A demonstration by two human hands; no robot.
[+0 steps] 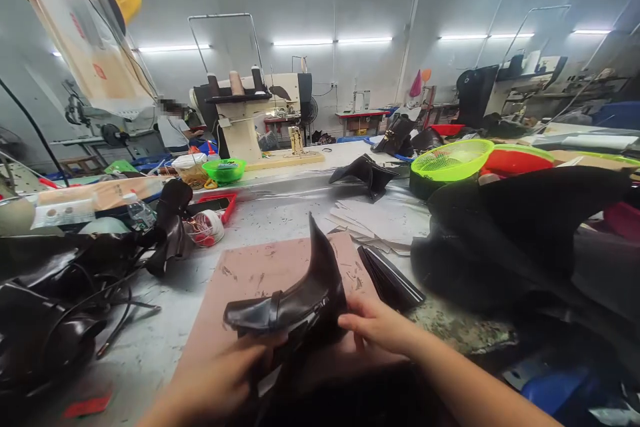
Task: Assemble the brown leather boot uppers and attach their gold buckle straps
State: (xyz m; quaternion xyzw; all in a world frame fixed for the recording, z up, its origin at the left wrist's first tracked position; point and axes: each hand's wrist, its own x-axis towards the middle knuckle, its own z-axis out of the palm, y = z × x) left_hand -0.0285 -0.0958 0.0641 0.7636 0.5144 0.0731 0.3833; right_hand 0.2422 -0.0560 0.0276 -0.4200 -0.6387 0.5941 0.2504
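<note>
A dark leather boot upper (300, 300) with a strap across it lies over a pinkish board (250, 260), its pointed toe toward the left and its shaft rising to the back. My left hand (233, 367) is blurred under the toe side, with its fingers partly hidden beneath the leather. At the heel side, my right hand (367, 323) pinches the edge of the upper between thumb and fingers. Dark straps or leather parts hang below the upper, near my left hand.
Dark leather pieces (55, 320) pile up at the left. Beside the board are flat dark strips (390, 277) and pale sheets (370, 220). Large black pieces (500, 233) lie at the right. A sewing machine (240, 120) and green basket (453, 160) stand behind; a person (173, 130) sits far left.
</note>
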